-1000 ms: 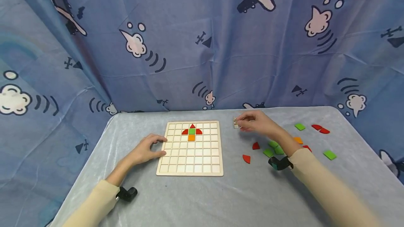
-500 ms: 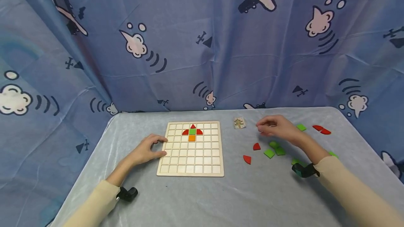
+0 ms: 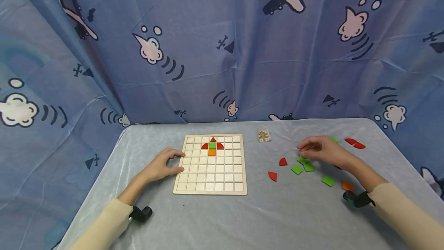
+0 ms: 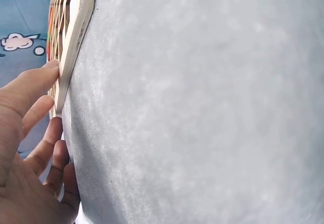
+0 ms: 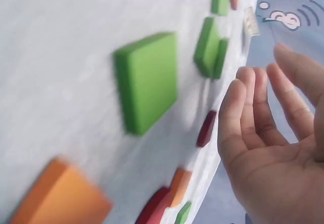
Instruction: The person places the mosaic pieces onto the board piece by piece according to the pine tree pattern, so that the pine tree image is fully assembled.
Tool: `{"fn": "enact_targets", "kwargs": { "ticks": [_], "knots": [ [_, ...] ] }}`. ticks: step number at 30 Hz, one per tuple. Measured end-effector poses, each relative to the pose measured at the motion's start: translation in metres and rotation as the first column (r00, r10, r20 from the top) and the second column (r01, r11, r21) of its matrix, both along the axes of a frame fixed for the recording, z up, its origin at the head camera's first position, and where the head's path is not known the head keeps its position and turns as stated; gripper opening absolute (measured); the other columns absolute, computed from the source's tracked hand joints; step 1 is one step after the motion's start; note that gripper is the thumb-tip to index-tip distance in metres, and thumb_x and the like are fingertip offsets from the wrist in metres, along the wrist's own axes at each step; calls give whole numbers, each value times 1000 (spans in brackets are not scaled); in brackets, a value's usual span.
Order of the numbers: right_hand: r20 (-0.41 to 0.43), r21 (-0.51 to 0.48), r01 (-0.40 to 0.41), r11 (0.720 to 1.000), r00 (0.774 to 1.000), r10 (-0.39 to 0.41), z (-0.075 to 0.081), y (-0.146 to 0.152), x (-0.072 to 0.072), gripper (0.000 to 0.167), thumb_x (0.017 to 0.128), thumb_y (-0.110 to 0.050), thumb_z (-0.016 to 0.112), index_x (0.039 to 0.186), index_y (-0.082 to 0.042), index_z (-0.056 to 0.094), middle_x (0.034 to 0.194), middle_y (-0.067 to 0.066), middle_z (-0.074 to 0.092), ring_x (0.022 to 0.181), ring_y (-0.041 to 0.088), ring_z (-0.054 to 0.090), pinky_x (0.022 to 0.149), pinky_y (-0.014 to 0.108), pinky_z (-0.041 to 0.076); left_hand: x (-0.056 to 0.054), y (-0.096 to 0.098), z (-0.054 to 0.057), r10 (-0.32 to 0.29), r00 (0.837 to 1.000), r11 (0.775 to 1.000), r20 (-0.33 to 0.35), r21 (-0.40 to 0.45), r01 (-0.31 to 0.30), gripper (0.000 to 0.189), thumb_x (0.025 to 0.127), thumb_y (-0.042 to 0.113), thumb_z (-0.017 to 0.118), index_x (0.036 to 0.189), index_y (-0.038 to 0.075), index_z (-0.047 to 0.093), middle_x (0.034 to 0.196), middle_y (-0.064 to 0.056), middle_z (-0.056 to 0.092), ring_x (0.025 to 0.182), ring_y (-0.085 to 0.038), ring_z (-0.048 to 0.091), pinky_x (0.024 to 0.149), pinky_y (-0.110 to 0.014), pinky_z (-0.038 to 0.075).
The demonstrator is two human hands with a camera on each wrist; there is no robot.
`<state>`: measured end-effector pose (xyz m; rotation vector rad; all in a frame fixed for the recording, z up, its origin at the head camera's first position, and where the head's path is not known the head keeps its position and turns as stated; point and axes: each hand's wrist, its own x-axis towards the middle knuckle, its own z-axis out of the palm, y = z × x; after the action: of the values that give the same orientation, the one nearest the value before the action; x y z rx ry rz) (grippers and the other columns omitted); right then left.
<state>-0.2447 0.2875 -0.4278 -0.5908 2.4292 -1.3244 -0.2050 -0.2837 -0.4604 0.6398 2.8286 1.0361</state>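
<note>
I've got the left hand (image 3: 162, 166) relaxed, fingertips touching the grid board (image 3: 209, 176) at its 9 o'clock edge. A little printed card (image 3: 264, 135) sits off its 2 o'clock, green tiles (image 3: 296, 169) toward 3, with the right hand (image 3: 322, 151) hovering near them, loose and empty.

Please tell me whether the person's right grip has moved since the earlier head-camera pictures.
Yes: in the head view, judged against the gridded board, the right grip has shifted rightward, farther from it, and slightly toward the person.
</note>
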Motion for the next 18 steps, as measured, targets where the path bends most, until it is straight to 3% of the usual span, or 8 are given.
{"fn": "enact_targets", "kwargs": {
  "ticks": [7, 13, 18],
  "knots": [
    [-143, 50, -7, 999, 990, 14, -8, 6, 4, 31, 90, -10, 79, 115, 5, 69, 108, 13, 69, 91, 19, 66, 79, 26, 54, 0, 0, 0, 0, 1000, 1000, -12, 10, 1, 45, 87, 15, 83, 127, 5, 66, 123, -13, 59, 109, -34, 54, 94, -54, 43],
    [-182, 75, -7, 997, 983, 21, -16, 1, 8, 41, 83, -15, 86, 116, 3, 70, 106, 9, 68, 89, 21, 64, 78, 28, 53, 1, 0, 0, 6, 1000, 1000, 3, 6, -6, 45, 87, 15, 83, 128, 6, 66, 124, -13, 59, 110, -33, 53, 94, -53, 42],
    [-214, 99, 2, 995, 977, 20, -16, -2, 11, 37, 83, -14, 86, 112, 3, 70, 101, 8, 67, 87, 21, 63, 76, 29, 52, 1, 1, 1, 4, 1000, 1000, 6, 7, -4, 45, 88, 16, 82, 129, 7, 66, 125, -12, 59, 110, -32, 53, 94, -53, 42]
  ]
}}
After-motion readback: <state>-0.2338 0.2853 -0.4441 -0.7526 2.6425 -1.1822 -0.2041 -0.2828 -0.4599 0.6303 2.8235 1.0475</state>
